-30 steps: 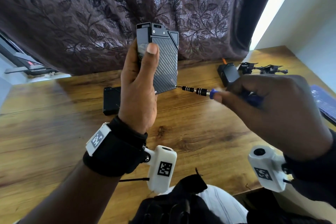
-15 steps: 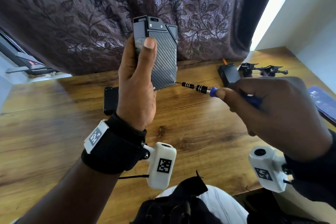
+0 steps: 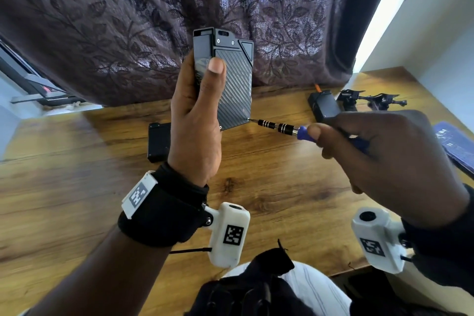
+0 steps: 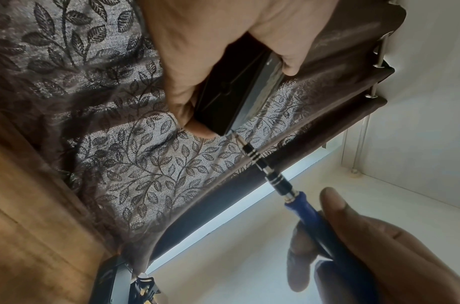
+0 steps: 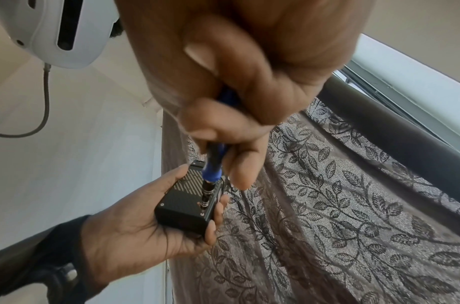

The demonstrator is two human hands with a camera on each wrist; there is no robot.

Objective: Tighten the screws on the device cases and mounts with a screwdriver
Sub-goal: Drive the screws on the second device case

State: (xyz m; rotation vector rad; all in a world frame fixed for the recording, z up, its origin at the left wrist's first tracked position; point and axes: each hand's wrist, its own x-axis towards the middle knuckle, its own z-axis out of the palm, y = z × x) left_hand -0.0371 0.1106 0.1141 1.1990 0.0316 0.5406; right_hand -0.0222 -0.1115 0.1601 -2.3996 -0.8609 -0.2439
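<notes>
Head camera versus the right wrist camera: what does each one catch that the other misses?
Only the head view shows the wooden table, two more black cases lying on it, and the black mounts.

Only the right wrist view shows the white headset and the left hand's fingertips wrapping the case's far edge.

Both show the left hand holding the ribbed case, the right hand gripping the blue screwdriver at a corner screw, and the leaf-patterned curtain.

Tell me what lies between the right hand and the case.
Only the screwdriver: it bridges from the right hand to the case, tip at its lower corner. Head view shows it.
</notes>
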